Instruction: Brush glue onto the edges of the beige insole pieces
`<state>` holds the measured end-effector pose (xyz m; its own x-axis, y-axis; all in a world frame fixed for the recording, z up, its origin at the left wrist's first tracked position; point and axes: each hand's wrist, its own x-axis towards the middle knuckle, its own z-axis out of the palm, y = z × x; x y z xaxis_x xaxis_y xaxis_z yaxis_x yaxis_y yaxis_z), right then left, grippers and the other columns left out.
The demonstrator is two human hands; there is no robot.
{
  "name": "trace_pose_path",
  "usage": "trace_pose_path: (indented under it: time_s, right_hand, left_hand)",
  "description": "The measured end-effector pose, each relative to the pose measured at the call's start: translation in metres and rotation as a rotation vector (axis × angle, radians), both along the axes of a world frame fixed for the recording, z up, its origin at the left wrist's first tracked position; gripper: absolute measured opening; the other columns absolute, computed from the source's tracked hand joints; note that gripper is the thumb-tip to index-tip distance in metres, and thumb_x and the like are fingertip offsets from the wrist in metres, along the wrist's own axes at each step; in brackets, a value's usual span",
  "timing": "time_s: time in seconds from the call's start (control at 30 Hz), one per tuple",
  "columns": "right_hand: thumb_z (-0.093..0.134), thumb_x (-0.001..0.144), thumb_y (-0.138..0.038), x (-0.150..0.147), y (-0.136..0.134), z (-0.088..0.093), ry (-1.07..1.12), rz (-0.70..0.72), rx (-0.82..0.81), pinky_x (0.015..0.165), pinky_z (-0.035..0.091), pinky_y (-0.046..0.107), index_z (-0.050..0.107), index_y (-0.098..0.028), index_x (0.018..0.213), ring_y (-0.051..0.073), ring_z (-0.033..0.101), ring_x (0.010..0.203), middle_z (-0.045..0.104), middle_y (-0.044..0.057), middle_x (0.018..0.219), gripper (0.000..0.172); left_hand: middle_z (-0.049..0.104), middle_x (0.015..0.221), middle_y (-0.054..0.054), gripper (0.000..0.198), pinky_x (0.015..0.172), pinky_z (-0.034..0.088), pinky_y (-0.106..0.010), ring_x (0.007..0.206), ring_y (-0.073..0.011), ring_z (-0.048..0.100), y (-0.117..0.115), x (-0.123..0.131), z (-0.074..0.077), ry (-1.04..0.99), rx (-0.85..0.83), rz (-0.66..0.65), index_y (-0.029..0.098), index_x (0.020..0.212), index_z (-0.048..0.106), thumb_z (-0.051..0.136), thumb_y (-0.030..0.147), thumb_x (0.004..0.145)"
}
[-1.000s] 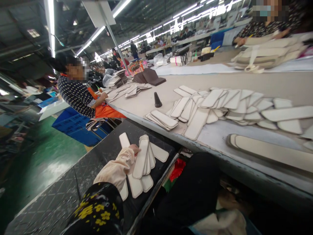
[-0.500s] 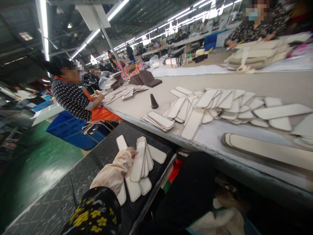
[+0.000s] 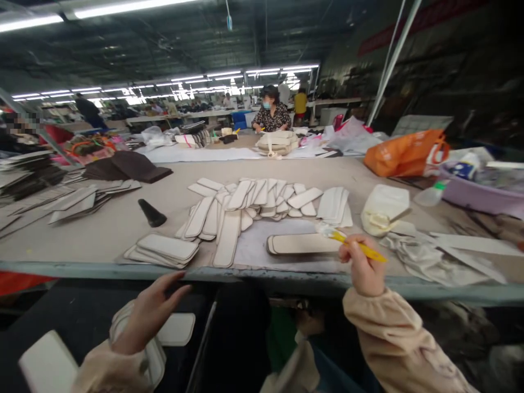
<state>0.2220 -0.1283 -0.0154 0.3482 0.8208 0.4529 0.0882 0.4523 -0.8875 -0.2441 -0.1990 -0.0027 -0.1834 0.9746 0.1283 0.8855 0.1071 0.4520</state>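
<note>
My right hand (image 3: 364, 265) grips a yellow-handled brush (image 3: 360, 248), its pale bristles at the far end of a long cream strip stack (image 3: 301, 244) on the white sheet. Thumb and fingers apart, my left hand (image 3: 153, 308) hovers, with nothing in it, at the table's front edge. Below it, cream rounded panels (image 3: 178, 329) lie on the dark lower surface, partly hidden by the hand and sleeve. A fanned stack of cream panels (image 3: 167, 246) sits on the table just beyond that hand. Many more panels (image 3: 241, 199) lie overlapped behind the white sheet.
A cut-open white jug (image 3: 385, 204) stands right of the brush, beside crumpled cream scraps (image 3: 423, 254). A black cone (image 3: 151, 213) and dark brown panels (image 3: 131, 166) are at left. An orange bag (image 3: 405, 153) and lilac basin (image 3: 478, 191) stand back right. A co-worker (image 3: 273, 112) sits opposite.
The view has swung right and levelled. My left hand has come off the panels on the dark lower surface towards the table edge. My right hand with the brush has come into view.
</note>
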Motion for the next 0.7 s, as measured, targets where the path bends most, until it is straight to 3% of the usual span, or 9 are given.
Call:
trace_pose_path:
  time_s: [0.1, 0.17, 0.27, 0.4, 0.7]
  right_hand:
    - [0.056, 0.089, -0.044, -0.012, 0.009, 0.008, 0.046, 0.098, -0.064, 0.045, 0.034, 0.022, 0.055, -0.019, 0.088, 0.009, 0.043, 0.046, 0.051, -0.004, 0.054, 0.025]
    - [0.055, 0.090, -0.045, -0.017, 0.016, 0.011, 0.047, 0.150, -0.130, 0.044, 0.032, 0.021, 0.055, -0.019, 0.089, 0.008, 0.041, 0.045, 0.049, -0.005, 0.053, 0.026]
    - [0.054, 0.090, -0.048, -0.018, 0.027, 0.012, 0.036, 0.210, -0.214, 0.042, 0.030, 0.021, 0.055, -0.018, 0.089, 0.007, 0.039, 0.043, 0.047, -0.006, 0.050, 0.030]
    - [0.054, 0.088, -0.051, -0.019, 0.039, 0.008, 0.061, 0.254, -0.300, 0.040, 0.027, 0.020, 0.056, -0.018, 0.086, 0.007, 0.037, 0.041, 0.046, -0.006, 0.048, 0.033]
    - [0.053, 0.088, -0.053, -0.031, 0.056, -0.003, 0.048, 0.334, -0.417, 0.040, 0.028, 0.020, 0.056, -0.018, 0.083, 0.006, 0.038, 0.040, 0.048, -0.006, 0.049, 0.035]
  left_hand:
    - [0.063, 0.126, -0.009, 0.055, 0.108, 0.039, -0.038, 0.121, -0.0239, 0.055, 0.054, 0.099, 0.010, -0.162, 0.105, -0.242, 0.019, 0.120, 0.059, 0.060, 0.053, 0.077]
    - [0.055, 0.136, -0.013, 0.066, 0.111, 0.035, -0.040, 0.128, -0.0255, 0.049, 0.088, 0.154, 0.009, -0.210, 0.069, -0.371, 0.015, 0.130, 0.052, 0.065, 0.048, 0.075]
    - [0.041, 0.148, -0.017, 0.086, 0.115, 0.027, -0.045, 0.139, -0.0312, 0.033, 0.125, 0.207, -0.003, -0.197, -0.060, -0.526, 0.012, 0.140, 0.041, 0.073, 0.044, 0.068]
    - [0.034, 0.152, -0.018, 0.095, 0.115, 0.022, -0.054, 0.143, -0.0375, 0.022, 0.147, 0.226, -0.020, -0.141, -0.188, -0.609, 0.012, 0.146, 0.032, 0.075, 0.043, 0.067]
    - [0.047, 0.143, -0.017, 0.094, 0.112, 0.031, -0.046, 0.132, -0.0307, 0.043, 0.157, 0.219, -0.042, -0.232, -0.119, -0.597, 0.012, 0.144, 0.037, 0.078, 0.039, 0.063]
